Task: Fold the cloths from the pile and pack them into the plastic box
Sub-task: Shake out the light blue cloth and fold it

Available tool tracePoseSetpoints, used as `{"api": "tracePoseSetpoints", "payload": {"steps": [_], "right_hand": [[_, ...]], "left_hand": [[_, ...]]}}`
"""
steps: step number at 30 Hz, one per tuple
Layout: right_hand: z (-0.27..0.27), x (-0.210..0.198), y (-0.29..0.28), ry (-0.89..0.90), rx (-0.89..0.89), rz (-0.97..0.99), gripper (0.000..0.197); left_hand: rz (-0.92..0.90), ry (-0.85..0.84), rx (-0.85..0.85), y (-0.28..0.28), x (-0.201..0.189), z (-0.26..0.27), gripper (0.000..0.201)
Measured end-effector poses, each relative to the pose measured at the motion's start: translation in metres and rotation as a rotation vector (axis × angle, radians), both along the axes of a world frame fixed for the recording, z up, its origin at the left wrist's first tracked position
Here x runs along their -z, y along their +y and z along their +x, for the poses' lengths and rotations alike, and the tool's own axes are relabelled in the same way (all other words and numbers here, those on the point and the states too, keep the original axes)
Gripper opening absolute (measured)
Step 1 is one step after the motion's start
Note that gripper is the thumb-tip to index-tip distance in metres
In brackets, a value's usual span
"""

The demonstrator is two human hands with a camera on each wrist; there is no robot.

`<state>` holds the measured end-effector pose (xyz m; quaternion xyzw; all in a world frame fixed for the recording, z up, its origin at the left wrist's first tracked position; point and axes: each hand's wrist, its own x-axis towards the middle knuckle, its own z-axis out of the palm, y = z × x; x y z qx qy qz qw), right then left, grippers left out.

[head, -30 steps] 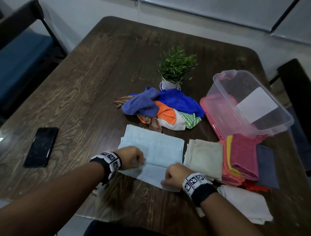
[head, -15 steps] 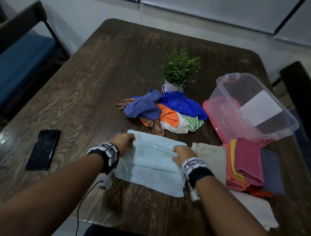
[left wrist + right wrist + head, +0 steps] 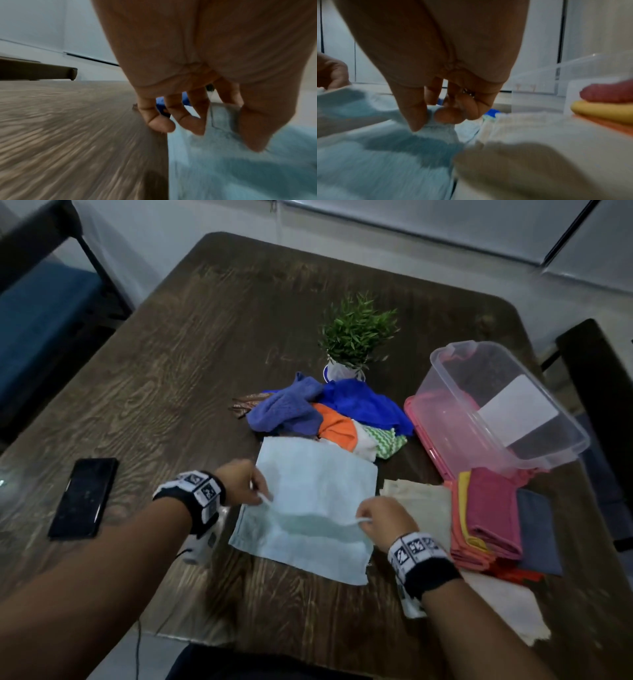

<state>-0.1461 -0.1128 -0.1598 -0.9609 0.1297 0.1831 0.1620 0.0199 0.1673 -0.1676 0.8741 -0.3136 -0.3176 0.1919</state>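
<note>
A light blue cloth (image 3: pixel 318 481) lies in front of me on the wooden table (image 3: pixel 171 371). My left hand (image 3: pixel 262 498) pinches one corner of its raised layer, and my right hand (image 3: pixel 363 520) pinches the other. That edge hangs slack between them above the cloth's middle. The left wrist view shows thumb and forefinger of the left hand (image 3: pixel 231 121) closed on the blue cloth (image 3: pixel 240 169). In the right wrist view the right hand (image 3: pixel 430 116) pinches a bunched corner. The pile of cloths (image 3: pixel 325 416) lies just beyond. The clear plastic box (image 3: pixel 496 405) sits tilted at the right.
A pink lid (image 3: pixel 424 426) lies under the box. A folded beige cloth (image 3: pixel 418 501), a stack of folded cloths (image 3: pixel 486 515) and a white cloth (image 3: pixel 507 607) lie right of my right hand. A potted plant (image 3: pixel 356 337) stands behind the pile. A phone (image 3: pixel 84 498) lies at the left.
Both hands took the cloth's near edge away from me toward the pile. They now hold an edge of it lifted over the cloth's middle, nearer to me again.
</note>
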Motion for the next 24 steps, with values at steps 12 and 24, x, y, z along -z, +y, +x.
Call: {"api": "tracePoseSetpoints", "payload": {"steps": [12, 24], "right_hand": [[-0.052, 0.005, 0.019, 0.122, -0.044, 0.026, 0.007], [-0.076, 0.054, 0.043, 0.068, -0.288, -0.086, 0.029]], "left_hand": [[0.252, 0.185, 0.127, 0.004, 0.018, -0.033, 0.022], [0.15, -0.188, 0.554, 0.003, 0.049, -0.079, 0.01]]}}
